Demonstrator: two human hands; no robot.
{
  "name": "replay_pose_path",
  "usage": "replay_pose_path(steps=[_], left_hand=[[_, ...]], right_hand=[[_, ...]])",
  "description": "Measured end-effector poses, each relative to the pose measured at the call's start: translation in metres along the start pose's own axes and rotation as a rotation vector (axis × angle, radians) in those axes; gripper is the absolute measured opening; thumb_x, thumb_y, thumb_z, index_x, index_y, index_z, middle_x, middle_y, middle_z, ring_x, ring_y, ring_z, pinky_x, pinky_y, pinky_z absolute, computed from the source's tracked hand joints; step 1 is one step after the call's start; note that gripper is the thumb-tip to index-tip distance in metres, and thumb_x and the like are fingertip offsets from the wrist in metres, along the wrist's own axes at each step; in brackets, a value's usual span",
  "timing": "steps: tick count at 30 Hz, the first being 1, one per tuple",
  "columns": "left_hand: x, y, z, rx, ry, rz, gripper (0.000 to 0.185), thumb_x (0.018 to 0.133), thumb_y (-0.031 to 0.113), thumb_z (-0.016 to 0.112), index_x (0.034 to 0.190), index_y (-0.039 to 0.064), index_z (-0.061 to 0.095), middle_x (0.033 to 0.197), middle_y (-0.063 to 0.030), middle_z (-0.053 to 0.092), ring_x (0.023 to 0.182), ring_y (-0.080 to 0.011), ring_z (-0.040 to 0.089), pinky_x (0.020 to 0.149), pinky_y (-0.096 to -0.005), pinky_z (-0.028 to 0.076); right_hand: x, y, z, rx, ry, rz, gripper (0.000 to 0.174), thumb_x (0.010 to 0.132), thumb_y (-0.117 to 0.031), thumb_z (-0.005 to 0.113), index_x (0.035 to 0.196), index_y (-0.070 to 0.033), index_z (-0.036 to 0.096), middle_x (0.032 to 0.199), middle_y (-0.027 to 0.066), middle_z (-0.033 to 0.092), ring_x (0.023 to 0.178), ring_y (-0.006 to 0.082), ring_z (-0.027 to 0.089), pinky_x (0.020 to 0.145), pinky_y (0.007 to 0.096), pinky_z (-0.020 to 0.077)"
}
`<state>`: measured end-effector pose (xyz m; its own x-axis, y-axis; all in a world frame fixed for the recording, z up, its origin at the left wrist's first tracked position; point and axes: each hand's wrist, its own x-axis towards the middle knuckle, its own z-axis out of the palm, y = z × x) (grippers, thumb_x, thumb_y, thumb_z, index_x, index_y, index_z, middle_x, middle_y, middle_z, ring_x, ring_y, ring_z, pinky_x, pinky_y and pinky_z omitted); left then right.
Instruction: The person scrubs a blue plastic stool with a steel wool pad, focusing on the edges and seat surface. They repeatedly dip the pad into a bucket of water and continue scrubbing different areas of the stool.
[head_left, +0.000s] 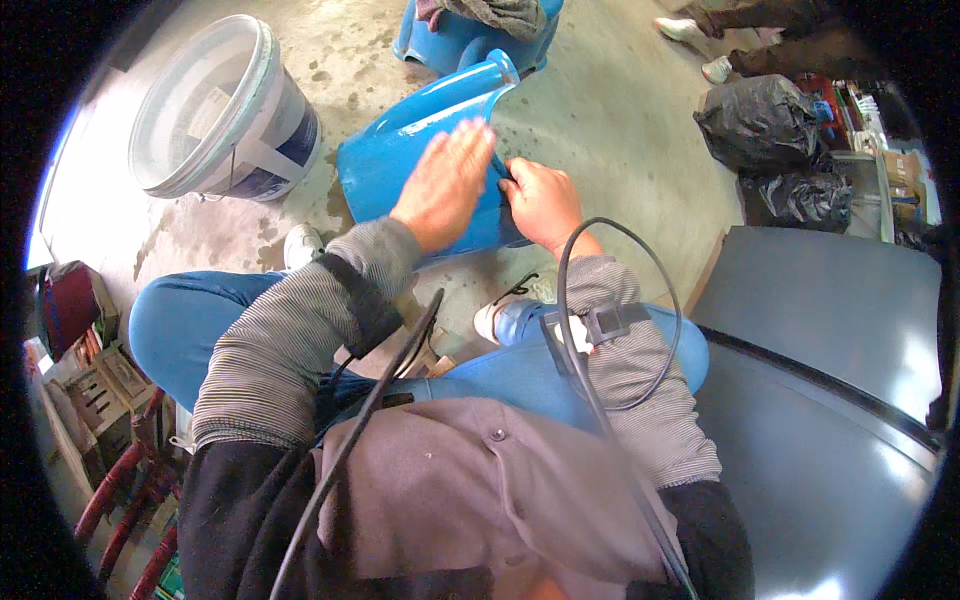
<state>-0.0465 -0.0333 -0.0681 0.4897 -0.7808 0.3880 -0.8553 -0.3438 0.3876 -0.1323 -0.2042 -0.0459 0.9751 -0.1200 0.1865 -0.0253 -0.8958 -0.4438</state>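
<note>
A glossy blue curved piece (405, 161), apparently plastic, slants in front of me above the wet concrete floor. One end curls into a rounded lip at the top. My right hand (545, 199) grips its right edge, with thumb and fingers pinched around a dark strip there. My left hand (448, 180) is stretched flat over the blue surface, fingers straight and slightly blurred; it holds nothing. Whether the left palm touches the surface I cannot tell. My left forearm hides part of the lower left of the piece.
A white plastic bucket (296, 112) stands front left. Ahead is a blue stool (472, 52) bearing a grey cloth (499, 16). Black bags (761, 124) and a large grey panelled cabinet or appliance (825, 300) lie right. Another person's shoes (718, 70) show far right. Cables (375, 397) hang before me.
</note>
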Motion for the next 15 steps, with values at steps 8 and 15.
replay_pose_path(steps=[8,15], left_hand=[[0.046,0.002,0.007,-0.011,0.057,-0.209,0.065,0.088,0.012,0.059,0.146,-0.007,0.036,0.152,-0.0288,0.037,0.145,-0.0423,0.032,0.119,-0.0520,0.024],[-0.007,0.038,0.003,-0.049,-0.045,-0.146,0.075,0.089,0.022,0.063,0.152,-0.005,0.030,0.160,-0.0258,0.025,0.151,-0.0379,0.020,0.122,-0.0519,0.016]], right_hand=[[0.000,-0.004,-0.004,0.038,-0.066,0.146,0.014,0.087,-0.023,0.065,0.091,-0.010,0.067,0.086,0.0156,0.068,0.082,0.0383,0.065,0.070,0.0482,0.0508],[0.003,0.004,0.004,0.027,-0.011,0.041,0.017,0.087,-0.024,0.061,0.082,-0.008,0.063,0.083,0.0149,0.069,0.082,0.0390,0.066,0.072,0.0505,0.0511]])
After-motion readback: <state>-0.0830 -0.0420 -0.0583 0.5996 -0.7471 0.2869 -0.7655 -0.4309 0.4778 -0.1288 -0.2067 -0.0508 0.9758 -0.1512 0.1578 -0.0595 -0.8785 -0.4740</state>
